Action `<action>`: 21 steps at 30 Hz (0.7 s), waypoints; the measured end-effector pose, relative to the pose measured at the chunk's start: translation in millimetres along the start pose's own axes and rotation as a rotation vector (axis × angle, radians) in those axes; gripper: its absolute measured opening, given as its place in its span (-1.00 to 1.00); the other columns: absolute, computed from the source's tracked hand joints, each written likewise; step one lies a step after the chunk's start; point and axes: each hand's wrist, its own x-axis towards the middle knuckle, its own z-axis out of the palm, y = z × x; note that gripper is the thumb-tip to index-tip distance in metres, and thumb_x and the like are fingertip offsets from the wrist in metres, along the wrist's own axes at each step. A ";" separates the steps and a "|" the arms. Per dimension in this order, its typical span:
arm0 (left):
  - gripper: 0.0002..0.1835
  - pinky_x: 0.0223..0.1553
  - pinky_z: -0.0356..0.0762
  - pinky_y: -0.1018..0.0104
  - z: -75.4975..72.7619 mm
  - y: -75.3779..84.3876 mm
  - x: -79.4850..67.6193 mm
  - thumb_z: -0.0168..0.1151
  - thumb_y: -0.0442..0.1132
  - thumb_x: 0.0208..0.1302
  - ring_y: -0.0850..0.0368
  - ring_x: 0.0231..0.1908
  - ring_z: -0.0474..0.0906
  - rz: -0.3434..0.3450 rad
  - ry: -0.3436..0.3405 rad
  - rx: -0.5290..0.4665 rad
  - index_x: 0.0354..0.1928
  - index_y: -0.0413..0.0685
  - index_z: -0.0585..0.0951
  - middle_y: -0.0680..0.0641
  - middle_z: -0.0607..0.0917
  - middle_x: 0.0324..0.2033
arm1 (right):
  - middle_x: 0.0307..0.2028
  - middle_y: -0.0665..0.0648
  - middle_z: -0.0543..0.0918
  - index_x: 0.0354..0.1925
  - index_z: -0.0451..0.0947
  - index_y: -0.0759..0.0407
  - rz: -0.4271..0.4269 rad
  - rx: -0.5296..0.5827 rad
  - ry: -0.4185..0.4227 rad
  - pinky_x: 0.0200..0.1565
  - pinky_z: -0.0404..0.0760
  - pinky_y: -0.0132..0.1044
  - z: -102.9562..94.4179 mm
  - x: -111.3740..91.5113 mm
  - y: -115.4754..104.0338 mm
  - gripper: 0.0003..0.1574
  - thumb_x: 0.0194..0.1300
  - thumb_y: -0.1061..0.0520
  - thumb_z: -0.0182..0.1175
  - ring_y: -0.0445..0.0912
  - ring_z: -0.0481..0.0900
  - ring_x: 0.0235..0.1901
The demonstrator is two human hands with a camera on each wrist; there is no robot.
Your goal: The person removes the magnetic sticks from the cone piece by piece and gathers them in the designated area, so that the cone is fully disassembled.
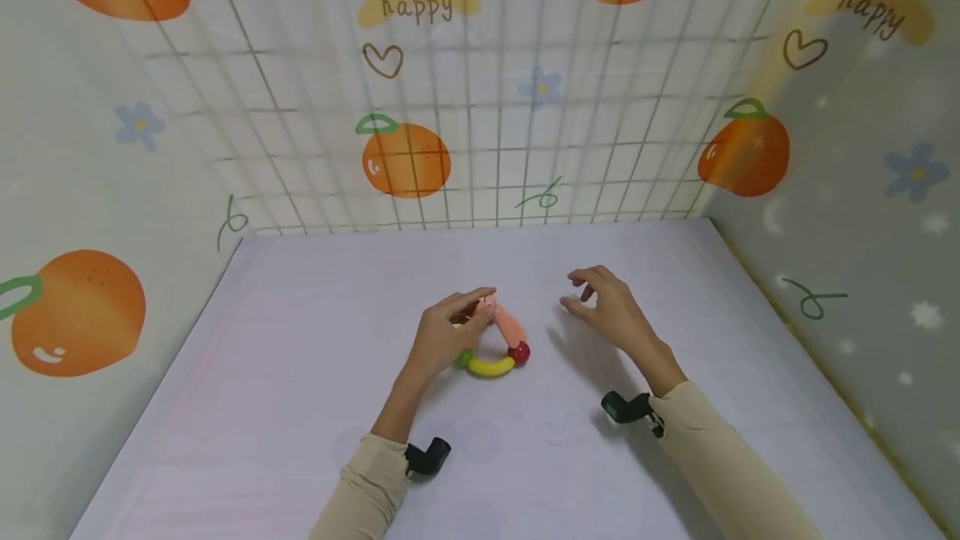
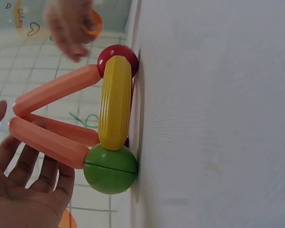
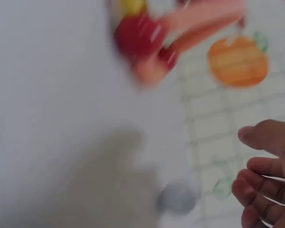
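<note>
A pyramid-like frame of toy building rods and balls stands on the table. Its base has a curved yellow rod (image 2: 115,102) between a green ball (image 2: 110,175) and a red ball (image 1: 518,352). Salmon-pink rods (image 2: 52,145) lean up from the base and come together at the top. My left hand (image 1: 442,333) holds the rods near this peak, with thumb and fingers on either side. To the right, my right hand (image 1: 618,315) hovers apart from the frame, fingers loosely bent and nothing between them.
The pale table (image 1: 300,407) ends at a curtain wall with a grid and an orange print (image 1: 407,161). In the right wrist view, a blurred grey round thing (image 3: 177,197) appears near the table's back edge. Dark wrist cameras (image 1: 429,457) sit by both cuffs.
</note>
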 end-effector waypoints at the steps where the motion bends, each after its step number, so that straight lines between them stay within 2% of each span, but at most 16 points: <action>1: -0.60 -0.06 0.61 0.18 0.0 0.5 0.0 0.30 0.12 0.33 0.20 -0.18 0.60 0.005 -0.003 0.006 0.18 0.29 0.67 0.16 0.67 -0.23 | -0.02 0.16 0.60 0.10 0.57 0.25 -0.032 0.013 0.014 -0.17 0.55 -0.11 -0.5 -1.1 -6.9 -0.50 0.26 0.09 0.43 -0.02 0.57 -0.19; 4: -0.61 -0.03 0.60 0.21 -0.2 1.4 0.2 0.24 0.10 0.40 0.22 -0.15 0.60 0.012 -0.011 0.012 0.20 0.24 0.67 0.19 0.69 -0.19 | -0.08 0.12 0.63 0.03 0.62 0.20 -0.124 0.057 0.035 -0.17 0.58 -0.09 1.9 -3.9 -31.0 -0.57 0.22 0.11 0.45 -0.05 0.56 -0.22; 7: -0.63 -0.03 0.60 0.21 -0.8 1.6 0.1 0.23 0.07 0.41 0.23 -0.14 0.60 0.014 -0.013 0.010 0.19 0.27 0.67 0.20 0.69 -0.18 | -0.10 0.08 0.64 -0.01 0.64 0.18 -0.211 0.083 0.028 -0.19 0.59 -0.11 9.5 -5.2 -52.1 -0.61 0.21 0.13 0.46 -0.07 0.57 -0.24; 10: -0.66 -0.04 0.60 0.21 -2.2 1.5 0.0 0.24 0.02 0.42 0.22 -0.14 0.61 0.020 -0.012 0.001 0.19 0.29 0.67 0.19 0.69 -0.17 | -0.11 0.06 0.65 -0.03 0.65 0.16 -0.260 0.091 0.012 -0.22 0.61 -0.11 18.4 -4.9 -67.6 -0.64 0.21 0.11 0.46 -0.09 0.57 -0.24; 15: -0.66 -0.07 0.62 0.21 -2.7 0.6 0.1 0.25 -0.02 0.43 0.19 -0.17 0.63 0.035 -0.011 -0.020 0.19 0.21 0.67 0.16 0.70 -0.17 | -0.16 0.11 0.67 -0.10 0.68 0.18 -0.287 0.090 0.017 -0.27 0.62 -0.09 30.8 -2.3 -80.4 -0.69 0.25 0.04 0.43 -0.05 0.59 -0.26; 21: -0.66 -0.10 0.63 0.21 -1.7 2.1 0.5 0.26 -0.04 0.42 0.16 -0.18 0.64 0.050 -0.009 -0.034 0.18 0.20 0.67 0.11 0.71 -0.16 | -0.24 0.05 0.67 -0.16 0.70 0.16 -0.291 0.065 0.005 -0.25 0.58 -0.22 37.8 0.7 -84.8 -0.79 0.28 0.08 0.41 -0.02 0.59 -0.27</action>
